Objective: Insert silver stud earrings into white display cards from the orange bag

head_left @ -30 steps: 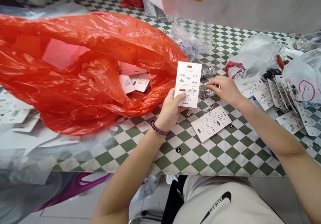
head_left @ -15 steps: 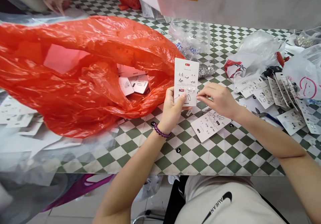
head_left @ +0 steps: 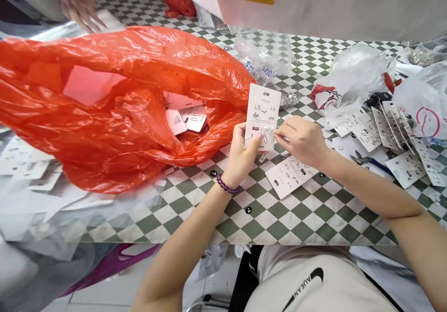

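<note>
My left hand [head_left: 241,152] holds a white earring card [head_left: 262,112] upright by its lower edge, thumb on the front. It wears a purple bead bracelet. My right hand [head_left: 301,137] is pinched at the card's lower right corner, its fingertips on a small silver piece too small to name. A second earring card [head_left: 290,176] lies flat on the green-and-white checked table [head_left: 279,219] just below my right hand.
A big orange plastic bag [head_left: 115,102] holding more cards lies open at left. Clear bags of silver pieces [head_left: 268,60] sit behind. White bags, several cards and pliers [head_left: 366,159] crowd the right. Another person's hand [head_left: 80,2] reaches in at top left.
My right hand moved left from the silver pile on the table to the card and pinched at its lower right corner. Another person's hand came into view at top left.
</note>
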Action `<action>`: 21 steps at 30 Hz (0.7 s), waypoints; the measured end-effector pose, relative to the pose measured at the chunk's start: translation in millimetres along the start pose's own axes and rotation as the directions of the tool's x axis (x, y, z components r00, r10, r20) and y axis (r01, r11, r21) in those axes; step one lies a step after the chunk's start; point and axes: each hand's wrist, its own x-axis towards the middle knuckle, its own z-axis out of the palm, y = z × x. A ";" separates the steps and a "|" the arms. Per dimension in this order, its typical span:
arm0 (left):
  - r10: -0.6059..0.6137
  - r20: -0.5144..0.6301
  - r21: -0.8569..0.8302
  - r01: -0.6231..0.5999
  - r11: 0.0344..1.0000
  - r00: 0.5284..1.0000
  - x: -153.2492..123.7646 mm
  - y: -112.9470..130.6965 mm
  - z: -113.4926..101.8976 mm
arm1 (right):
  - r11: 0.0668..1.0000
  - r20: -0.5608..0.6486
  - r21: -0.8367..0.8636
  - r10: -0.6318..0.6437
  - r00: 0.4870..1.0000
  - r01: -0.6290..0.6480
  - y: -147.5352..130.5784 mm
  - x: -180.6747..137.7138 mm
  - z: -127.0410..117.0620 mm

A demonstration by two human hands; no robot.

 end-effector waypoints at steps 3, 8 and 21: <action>-0.007 0.001 -0.004 0.007 1.000 1.000 -0.8 -0.5 0.0 | 0.999 0.027 0.041 -0.017 0.999 0.016 -2.8 -0.9 -0.6; -0.064 0.011 -0.081 0.065 0.995 0.998 0.5 -0.8 -1.5 | 0.884 0.069 0.403 0.230 0.971 -0.238 -3.6 0.7 -7.6; -0.065 0.058 0.066 0.061 0.996 0.996 0.7 4.6 -2.7 | 0.429 0.543 0.661 0.293 0.787 -0.616 6.7 12.0 -14.8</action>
